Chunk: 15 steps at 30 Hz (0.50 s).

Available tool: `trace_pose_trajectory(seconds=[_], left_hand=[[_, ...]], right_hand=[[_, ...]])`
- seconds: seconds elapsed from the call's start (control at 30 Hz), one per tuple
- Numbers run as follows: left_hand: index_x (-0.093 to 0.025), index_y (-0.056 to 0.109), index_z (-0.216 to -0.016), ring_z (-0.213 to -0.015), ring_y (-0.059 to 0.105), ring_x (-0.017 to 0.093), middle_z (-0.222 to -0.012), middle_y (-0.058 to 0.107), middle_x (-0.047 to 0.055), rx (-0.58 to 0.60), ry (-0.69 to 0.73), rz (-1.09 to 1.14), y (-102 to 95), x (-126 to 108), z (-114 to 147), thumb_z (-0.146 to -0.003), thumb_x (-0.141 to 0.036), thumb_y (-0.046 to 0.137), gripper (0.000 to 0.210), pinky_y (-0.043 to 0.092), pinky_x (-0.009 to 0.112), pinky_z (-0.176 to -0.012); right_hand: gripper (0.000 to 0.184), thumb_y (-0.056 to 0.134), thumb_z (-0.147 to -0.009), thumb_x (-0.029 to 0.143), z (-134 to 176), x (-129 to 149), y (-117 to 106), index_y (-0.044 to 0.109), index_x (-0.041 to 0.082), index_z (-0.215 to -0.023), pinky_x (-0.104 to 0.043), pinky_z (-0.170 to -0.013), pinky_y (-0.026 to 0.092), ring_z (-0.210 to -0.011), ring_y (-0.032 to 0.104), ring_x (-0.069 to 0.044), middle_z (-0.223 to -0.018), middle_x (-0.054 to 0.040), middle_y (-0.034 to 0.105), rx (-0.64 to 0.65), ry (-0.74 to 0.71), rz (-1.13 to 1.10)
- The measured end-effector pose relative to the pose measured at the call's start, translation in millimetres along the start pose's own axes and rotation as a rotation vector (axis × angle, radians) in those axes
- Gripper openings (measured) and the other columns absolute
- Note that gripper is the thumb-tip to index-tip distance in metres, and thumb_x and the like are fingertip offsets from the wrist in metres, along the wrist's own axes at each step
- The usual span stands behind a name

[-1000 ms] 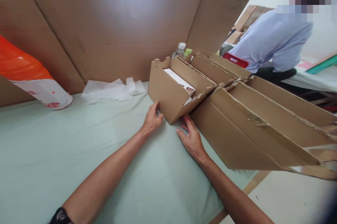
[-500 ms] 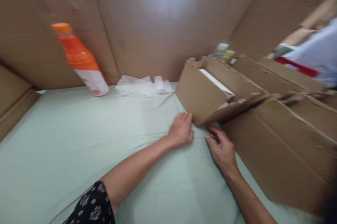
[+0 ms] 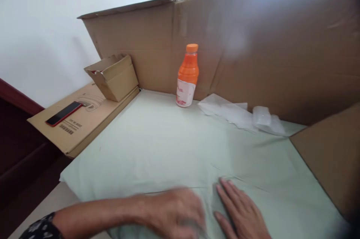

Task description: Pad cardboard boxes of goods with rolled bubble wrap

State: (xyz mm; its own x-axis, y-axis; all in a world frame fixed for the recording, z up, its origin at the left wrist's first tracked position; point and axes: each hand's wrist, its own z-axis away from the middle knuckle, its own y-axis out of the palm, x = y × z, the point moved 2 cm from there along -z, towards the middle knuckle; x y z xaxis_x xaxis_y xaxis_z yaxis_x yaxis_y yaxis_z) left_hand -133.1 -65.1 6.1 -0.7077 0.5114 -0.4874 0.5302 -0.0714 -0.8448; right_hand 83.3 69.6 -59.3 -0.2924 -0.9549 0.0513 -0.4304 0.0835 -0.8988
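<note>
Both hands sit at the bottom edge of the frame, on the pale green sheet (image 3: 157, 145) covering the work surface. Left hand (image 3: 176, 212) is motion-blurred, knuckles up, pressed on the sheet; can't tell whether its fingers are curled or flat. Nothing visibly held. Right hand (image 3: 239, 212) is just beside it to the right, palm down, fingers spread flat on the sheet, holding nothing. The two hands are close, nearly touching, with a wrinkle in the sheet running between and past them.

Right of the right hand: brown cardboard panel (image 3: 332, 156) resting on the sheet's right edge, cut off by the frame.

Beyond the hands, to the right: crumpled clear plastic wrap (image 3: 242, 115) lying on the sheet near the back wall. Straight ahead, further back: orange bottle (image 3: 187, 76), upright, orange cap, white label, standing at the foot of the cardboard wall (image 3: 253, 51), which runs across the whole back.

Far left of the left hand: flat cardboard box (image 3: 84, 123) lying alongside the sheet's left edge. A red-edged phone (image 3: 64, 113) lies on top of it, screen up. Behind the phone, a small open carton (image 3: 114, 78) sits on the same box, against the wall's left end.
</note>
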Motion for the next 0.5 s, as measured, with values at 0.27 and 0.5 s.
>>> trace_pose_trajectory(seconds=[0.27, 0.5], left_hand=[[-0.009, 0.056, -0.131, -0.152, 0.016, 0.045, -0.166, 0.023, 0.017, -1.101, -0.989, -0.652, -280.0, 167.9, 113.9, -0.082, -0.026, 0.07, 0.054, 0.015, 0.066, -0.12], [-0.004, 0.067, -0.087, -0.153, 0.016, 0.041, -0.167, 0.022, 0.011, -1.173, -1.013, -0.512, -337.8, 207.5, 146.6, -0.085, -0.047, 0.059, 0.043, 0.02, 0.06, -0.118]], right_hand=[[0.049, 0.059, -0.092, 0.035, -105.0, 80.4, 18.6, 0.062, 0.022, -0.139, -0.046, -0.102, 0.055, -0.131, 0.059, -0.03, -0.146, -0.0096, 0.056, 0.134, -0.211, -0.244], [0.047, 0.063, -0.09, 0.029, -97.2, 76.7, 20.2, 0.061, 0.021, -0.137, -0.041, -0.1, 0.056, -0.13, 0.059, -0.028, -0.142, -0.0108, 0.061, 0.027, -0.191, -0.275]])
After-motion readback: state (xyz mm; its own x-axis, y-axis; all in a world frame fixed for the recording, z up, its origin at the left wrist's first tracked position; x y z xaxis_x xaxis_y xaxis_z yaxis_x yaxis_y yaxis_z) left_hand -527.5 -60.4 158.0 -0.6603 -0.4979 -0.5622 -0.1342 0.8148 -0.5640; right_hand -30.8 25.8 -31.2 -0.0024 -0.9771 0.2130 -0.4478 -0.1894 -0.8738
